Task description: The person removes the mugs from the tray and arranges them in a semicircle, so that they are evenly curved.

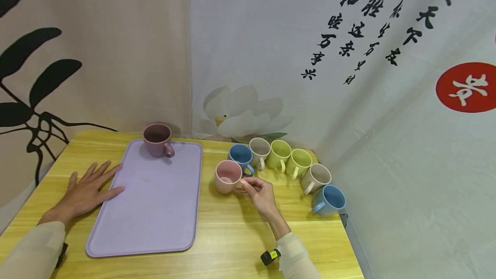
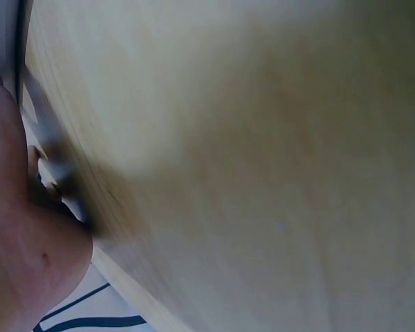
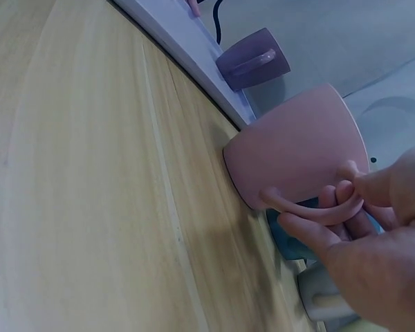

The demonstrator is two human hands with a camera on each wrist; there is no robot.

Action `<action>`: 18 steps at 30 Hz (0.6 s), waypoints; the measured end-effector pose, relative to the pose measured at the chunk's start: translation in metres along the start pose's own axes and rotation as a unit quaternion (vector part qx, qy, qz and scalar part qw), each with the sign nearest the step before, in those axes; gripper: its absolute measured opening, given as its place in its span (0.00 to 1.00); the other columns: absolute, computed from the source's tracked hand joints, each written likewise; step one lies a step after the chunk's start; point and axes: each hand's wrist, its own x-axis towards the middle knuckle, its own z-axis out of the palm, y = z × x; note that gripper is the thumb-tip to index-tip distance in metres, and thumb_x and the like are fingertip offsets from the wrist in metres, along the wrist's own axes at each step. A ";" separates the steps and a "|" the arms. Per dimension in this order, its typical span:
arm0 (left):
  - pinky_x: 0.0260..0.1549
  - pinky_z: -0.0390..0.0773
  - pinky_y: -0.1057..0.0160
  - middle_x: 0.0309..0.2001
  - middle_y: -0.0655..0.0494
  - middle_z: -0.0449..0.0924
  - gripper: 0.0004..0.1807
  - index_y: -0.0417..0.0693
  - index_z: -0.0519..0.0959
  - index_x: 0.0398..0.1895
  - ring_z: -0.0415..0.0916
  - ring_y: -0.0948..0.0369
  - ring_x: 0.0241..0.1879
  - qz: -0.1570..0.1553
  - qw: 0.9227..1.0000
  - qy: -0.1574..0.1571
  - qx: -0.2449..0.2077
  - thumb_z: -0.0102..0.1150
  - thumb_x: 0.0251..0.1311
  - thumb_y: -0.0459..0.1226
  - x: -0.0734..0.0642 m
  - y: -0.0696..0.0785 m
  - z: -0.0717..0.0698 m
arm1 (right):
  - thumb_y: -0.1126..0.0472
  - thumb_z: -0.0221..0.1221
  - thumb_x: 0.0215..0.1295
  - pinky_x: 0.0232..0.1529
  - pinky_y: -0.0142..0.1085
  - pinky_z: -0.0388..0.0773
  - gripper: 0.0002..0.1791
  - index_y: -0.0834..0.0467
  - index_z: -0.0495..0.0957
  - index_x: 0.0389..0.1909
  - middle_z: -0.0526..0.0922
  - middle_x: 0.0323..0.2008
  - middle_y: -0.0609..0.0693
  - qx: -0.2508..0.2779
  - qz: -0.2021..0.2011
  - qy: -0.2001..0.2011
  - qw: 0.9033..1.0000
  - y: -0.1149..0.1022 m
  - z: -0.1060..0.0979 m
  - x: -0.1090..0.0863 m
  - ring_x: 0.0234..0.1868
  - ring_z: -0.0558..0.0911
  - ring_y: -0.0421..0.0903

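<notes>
A pink mug (image 1: pixel 228 177) is right of the lilac tray (image 1: pixel 147 210), and my right hand (image 1: pixel 261 195) pinches its handle between thumb and fingers. In the right wrist view the same pink mug (image 3: pixel 297 149) stands close to the wood; whether its base touches the table, I cannot tell. Spread fingers of my left hand (image 1: pixel 87 190) lie over the tray's left rim, with the palm by the tabletop. A purple mug (image 1: pixel 156 140) sits upright at the tray's back, handle toward the right. The left wrist view shows mainly blurred wood and part of that hand (image 2: pixel 28 235).
Behind and right of the pink mug stand a dark blue mug (image 1: pixel 241 154), a pale mug (image 1: pixel 260 147), two yellow-green mugs (image 1: pixel 279 154), a beige mug (image 1: pixel 315 178) and a light blue mug (image 1: pixel 329 200) near the table's right edge. A printed curtain (image 1: pixel 248 55) hangs behind.
</notes>
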 end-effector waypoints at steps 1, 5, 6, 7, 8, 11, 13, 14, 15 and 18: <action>0.75 0.15 0.11 0.93 0.29 0.39 0.50 0.62 0.48 0.95 0.27 0.20 0.89 0.001 1.000 0.001 0.000 0.54 0.81 0.68 0.000 0.001 0.000 | 0.70 0.66 0.80 0.59 0.56 0.93 0.15 0.76 0.85 0.59 0.88 0.51 0.81 0.000 0.000 0.001 1.000 0.000 0.000 0.000 0.44 0.95 0.50; 0.75 0.17 0.10 0.93 0.29 0.40 0.50 0.62 0.49 0.95 0.28 0.20 0.89 0.003 1.000 0.003 -0.001 0.54 0.81 0.67 0.000 0.001 -0.001 | 0.70 0.65 0.81 0.61 0.57 0.93 0.14 0.75 0.85 0.60 0.89 0.49 0.77 0.001 0.001 0.004 1.000 0.001 -0.002 0.001 0.44 0.94 0.48; 0.75 0.17 0.10 0.92 0.28 0.39 0.50 0.62 0.48 0.95 0.27 0.20 0.89 0.004 1.000 0.001 0.000 0.54 0.81 0.67 0.000 0.002 -0.001 | 0.70 0.65 0.81 0.60 0.56 0.93 0.14 0.75 0.85 0.60 0.89 0.49 0.77 0.000 0.002 0.005 1.000 0.001 -0.002 0.001 0.44 0.94 0.48; 0.74 0.17 0.10 0.92 0.28 0.39 0.50 0.61 0.48 0.95 0.27 0.19 0.89 0.005 1.000 0.000 0.000 0.54 0.81 0.67 0.000 0.002 -0.002 | 0.70 0.65 0.81 0.60 0.54 0.93 0.14 0.75 0.85 0.60 0.89 0.49 0.77 0.000 0.002 0.006 1.000 0.001 -0.002 0.002 0.44 0.94 0.47; 0.74 0.17 0.10 0.92 0.28 0.39 0.50 0.61 0.48 0.95 0.27 0.19 0.88 0.005 1.000 -0.001 0.000 0.53 0.82 0.67 0.000 0.002 -0.002 | 0.70 0.65 0.81 0.58 0.53 0.94 0.14 0.75 0.85 0.60 0.88 0.49 0.77 -0.002 0.001 0.007 1.000 0.001 -0.002 0.002 0.44 0.93 0.47; 0.74 0.15 0.10 0.92 0.28 0.38 0.50 0.61 0.47 0.95 0.27 0.19 0.88 0.004 1.000 -0.001 -0.001 0.53 0.81 0.68 0.001 0.001 -0.002 | 0.70 0.65 0.82 0.56 0.49 0.95 0.14 0.74 0.85 0.60 0.88 0.50 0.78 -0.008 -0.002 0.012 1.000 0.001 -0.003 0.002 0.44 0.93 0.46; 0.74 0.14 0.11 0.92 0.28 0.38 0.51 0.61 0.47 0.95 0.26 0.19 0.88 0.003 1.000 -0.001 -0.002 0.53 0.81 0.68 0.001 0.000 -0.001 | 0.69 0.65 0.82 0.55 0.48 0.95 0.14 0.73 0.86 0.60 0.88 0.51 0.78 -0.009 -0.003 0.014 1.000 0.001 -0.002 0.002 0.44 0.93 0.47; 0.74 0.15 0.11 0.92 0.28 0.38 0.51 0.62 0.47 0.95 0.27 0.19 0.88 0.003 1.000 0.000 -0.003 0.53 0.81 0.68 0.001 -0.001 0.000 | 0.69 0.65 0.82 0.54 0.47 0.95 0.14 0.73 0.86 0.60 0.88 0.52 0.78 -0.010 -0.004 0.015 1.000 0.001 -0.002 0.002 0.44 0.93 0.47; 0.74 0.14 0.11 0.92 0.28 0.38 0.51 0.62 0.47 0.95 0.26 0.19 0.89 0.003 1.000 0.001 -0.003 0.53 0.81 0.68 0.002 -0.001 0.000 | 0.69 0.64 0.82 0.54 0.47 0.95 0.14 0.72 0.86 0.60 0.88 0.52 0.78 -0.009 -0.005 0.016 1.000 0.001 -0.002 0.002 0.45 0.93 0.48; 0.74 0.14 0.11 0.93 0.29 0.38 0.51 0.62 0.47 0.95 0.26 0.20 0.89 0.003 1.000 0.001 -0.002 0.53 0.81 0.68 0.001 -0.001 0.000 | 0.70 0.64 0.82 0.52 0.42 0.95 0.14 0.73 0.86 0.60 0.87 0.53 0.79 -0.010 -0.011 0.020 1.000 0.001 -0.001 0.003 0.45 0.93 0.48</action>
